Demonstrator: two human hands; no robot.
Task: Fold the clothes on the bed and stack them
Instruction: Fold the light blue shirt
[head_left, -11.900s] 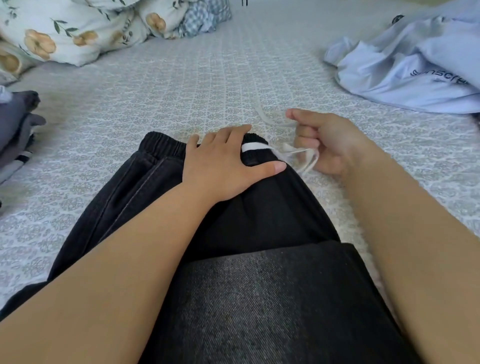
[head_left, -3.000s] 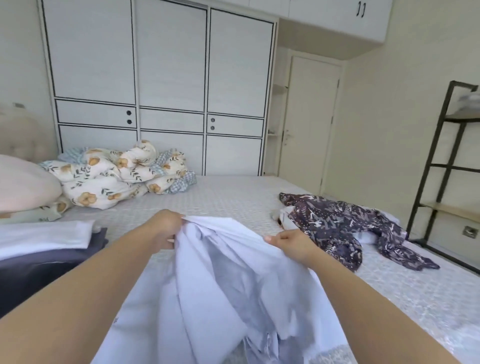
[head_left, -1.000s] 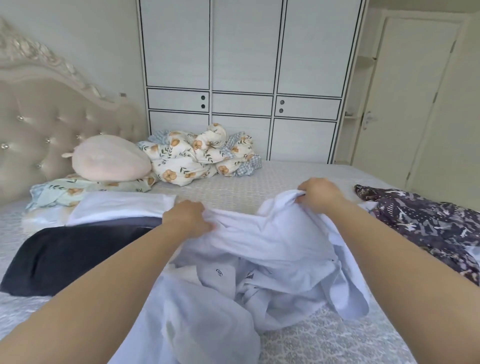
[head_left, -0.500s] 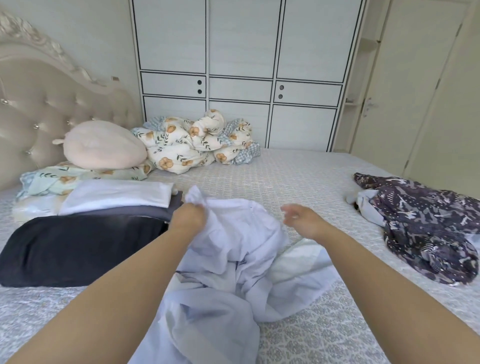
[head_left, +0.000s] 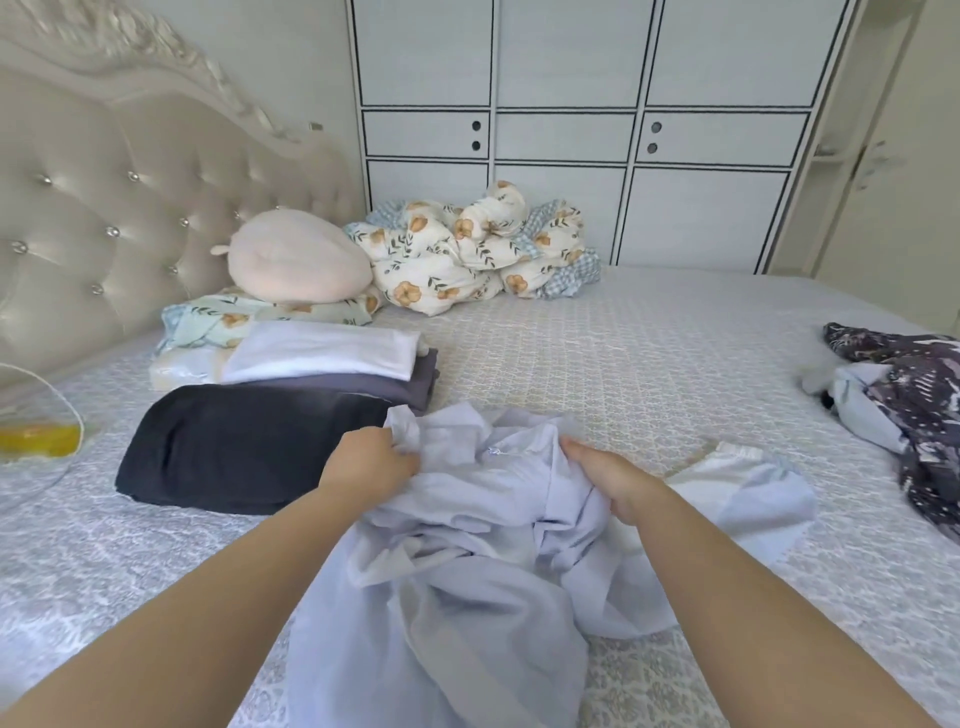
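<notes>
A crumpled pale lilac garment (head_left: 467, 561) lies bunched on the bed (head_left: 597, 353) in front of me. My left hand (head_left: 371, 462) grips a fold at its upper left edge. My right hand (head_left: 608, 475) sits on the bunched cloth to the right, fingers curled into the fabric. Left of the garment lie folded black trousers (head_left: 244, 447). Behind them sits a folded grey piece (head_left: 395, 382) with a folded white piece (head_left: 322, 351) on top. A dark patterned garment (head_left: 909, 395) lies unfolded at the right edge.
A bundled floral duvet (head_left: 467, 249) and a pink plush pillow (head_left: 293, 257) lie at the head of the bed. A tufted headboard (head_left: 130, 208) stands at the left, a white wardrobe (head_left: 571, 104) behind. A clear round object with something yellow (head_left: 36, 436) sits at far left.
My right hand, free half a second ago, has come down onto the lilac garment. The garment has dropped lower onto the bed. My view has tilted slightly down and left.
</notes>
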